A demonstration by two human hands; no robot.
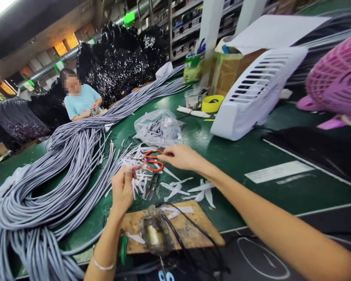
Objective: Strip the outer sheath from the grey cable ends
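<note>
My left hand point(123, 187) is closed, pinching a thin pinkish cable end point(138, 167) with a bluish tip. My right hand point(178, 157) is closed too, its fingertips at the red handles of a pair of scissors point(155, 168). Whether it grips the scissors or something thin above them, I cannot tell. Below the scissors, dark-handled cutters point(152, 185) lie on the green table. White paper strips point(175, 189) are scattered around both tools. Grey cable ends point(114, 160) lie just left of these strips.
Long bundles of grey cable point(76, 140) cover the left side. A clear bag of small parts point(159, 128) sits behind my hands. A wooden board point(193, 230) carries a metal device point(155, 232). Fans point(251, 86) stand right; a co-worker point(82, 99) sits beyond the cables.
</note>
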